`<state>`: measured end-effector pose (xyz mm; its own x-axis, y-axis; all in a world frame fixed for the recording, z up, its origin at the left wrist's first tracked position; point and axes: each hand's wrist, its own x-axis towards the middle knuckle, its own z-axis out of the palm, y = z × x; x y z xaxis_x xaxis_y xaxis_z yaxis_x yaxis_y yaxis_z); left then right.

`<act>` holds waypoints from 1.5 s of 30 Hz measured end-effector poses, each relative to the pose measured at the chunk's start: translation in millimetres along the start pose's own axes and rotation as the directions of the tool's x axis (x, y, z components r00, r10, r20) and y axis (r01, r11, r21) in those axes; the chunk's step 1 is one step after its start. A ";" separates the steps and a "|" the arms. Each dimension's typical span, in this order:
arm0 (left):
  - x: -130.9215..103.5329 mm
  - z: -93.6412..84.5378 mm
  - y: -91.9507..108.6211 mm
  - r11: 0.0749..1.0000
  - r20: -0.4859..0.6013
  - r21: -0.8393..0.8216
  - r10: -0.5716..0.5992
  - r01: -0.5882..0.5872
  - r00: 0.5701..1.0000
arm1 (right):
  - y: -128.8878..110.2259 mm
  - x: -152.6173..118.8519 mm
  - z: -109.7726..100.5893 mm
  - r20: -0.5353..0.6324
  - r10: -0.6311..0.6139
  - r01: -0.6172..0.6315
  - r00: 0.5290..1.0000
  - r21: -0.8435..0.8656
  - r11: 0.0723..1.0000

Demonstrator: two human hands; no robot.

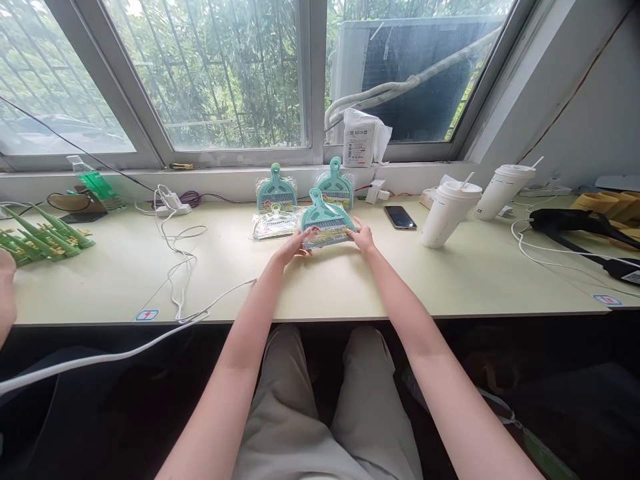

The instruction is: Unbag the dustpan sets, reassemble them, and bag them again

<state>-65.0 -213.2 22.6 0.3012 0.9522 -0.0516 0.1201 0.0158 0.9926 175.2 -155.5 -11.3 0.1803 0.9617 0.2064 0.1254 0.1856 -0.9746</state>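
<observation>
Both my hands grip a teal mini dustpan and brush set (327, 219), tilted up with its handle pointing away from me, low over the table. My left hand (294, 246) is closed on its left lower corner, while my right hand (362, 236) pinches the right edge. Behind it, a second teal dustpan set (336, 181) in clear wrap leans against the sill, partly hidden. Another wrapped dustpan set (276, 189) leans there to the left. In front of that one lies a clear-wrapped pack (274, 225), its pale contents hard to make out.
Right of my hands are a phone (400, 217) and two white lidded cups (450, 212) with straws. White cables (183, 267) and a power strip (173, 205) lie on the left. Another person's hand (6, 293) shows at the left edge, near green folded pieces (45, 237).
</observation>
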 end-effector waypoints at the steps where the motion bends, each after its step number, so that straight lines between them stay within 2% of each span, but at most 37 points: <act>1: -0.5 3.4 1.6 1.000 0.007 -0.009 0.016 -0.016 1.000 | 1.5 2.4 -1.0 0.013 0.028 -0.029 1.000 0.048 0.998; 4: -0.6 17.1 4.7 0.991 -0.020 0.000 0.136 -0.136 0.990 | 2.6 6.8 -5.2 -0.063 0.033 -0.023 0.997 0.155 0.988; 6: 3.8 26.7 3.4 0.974 -0.129 0.085 0.220 -0.211 0.967 | 2.1 8.5 -8.2 -0.129 0.034 -0.009 0.991 0.195 0.981; 8: 15.0 33.7 -0.4 0.954 -0.246 0.203 0.269 -0.222 0.931 | 2.0 11.2 -10.6 -0.171 0.005 0.028 0.985 0.192 0.981; 11: 44.7 35.7 -5.2 0.929 -0.363 0.331 0.287 -0.165 0.886 | 3.0 19.8 -11.2 -0.234 -0.073 0.086 0.970 0.048 0.995; 15: 94.9 27.9 -5.8 0.896 -0.485 0.437 0.311 -0.081 0.818 | 7.3 38.2 -5.6 -0.291 -0.128 0.063 0.948 -0.224 0.973; 17: 118.2 23.5 -7.1 0.871 -0.526 0.490 0.326 -0.033 0.786 | 11.5 49.4 -1.2 -0.288 -0.150 0.052 0.946 -0.321 0.946; 19: 139.4 19.7 -10.5 0.855 -0.543 0.519 0.326 0.004 0.774 | 16.6 62.4 3.7 -0.271 -0.173 0.053 0.947 -0.397 0.916; 22: 169.8 14.4 -16.1 0.873 -0.588 0.487 0.302 0.031 0.750 | 23.9 85.6 13.1 -0.238 -0.260 0.109 0.936 -0.506 0.856; 26: 210.3 6.4 -16.9 0.910 -0.720 0.413 0.301 0.038 0.625 | 30.7 121.5 30.7 -0.204 -0.384 0.184 0.901 -0.620 0.763; 27: 219.8 4.5 -16.3 0.915 -0.738 0.402 0.306 0.027 0.601 | 32.1 130.7 35.1 -0.198 -0.411 0.204 0.890 -0.634 0.746; 28: 228.8 2.8 -15.7 0.920 -0.743 0.393 0.308 0.015 0.594 | 33.7 139.6 39.2 -0.188 -0.433 0.223 0.882 -0.641 0.734; 30: 244.0 -0.2 -15.3 0.926 -0.711 0.376 0.301 -0.018 0.635 | 37.1 155.3 45.4 -0.165 -0.440 0.245 0.883 -0.639 0.729; 33: 257.5 -3.1 -17.2 0.940 -0.598 0.327 0.286 -0.098 0.748 | 42.5 170.0 49.4 -0.138 -0.388 0.234 0.911 -0.602 0.763; 35: 260.2 -3.9 -18.8 0.948 -0.549 0.290 0.278 -0.132 0.788 | 45.3 173.5 49.0 -0.123 -0.356 0.226 0.926 -0.575 0.786; 37: 259.8 -3.7 -19.9 0.953 -0.544 0.279 0.258 -0.118 0.799 | 46.9 173.4 47.6 -0.113 -0.326 0.211 0.939 -0.560 0.801; 41: 255.5 -0.9 -20.6 0.943 -0.572 0.323 0.259 -0.077 0.779 | 48.2 170.4 44.7 -0.089 -0.277 0.183 0.957 -0.556 0.811; 45: 249.5 2.2 -20.7 0.932 -0.575 0.356 0.274 -0.066 0.771 | 48.4 168.0 42.6 -0.098 -0.296 0.186 0.950 -0.584 0.790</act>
<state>9.7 23.4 -11.0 -0.2792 0.9136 0.2955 0.4283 -0.1570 0.8899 169.9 23.6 -27.5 0.2297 0.8392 0.4930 0.7026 0.2076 -0.6807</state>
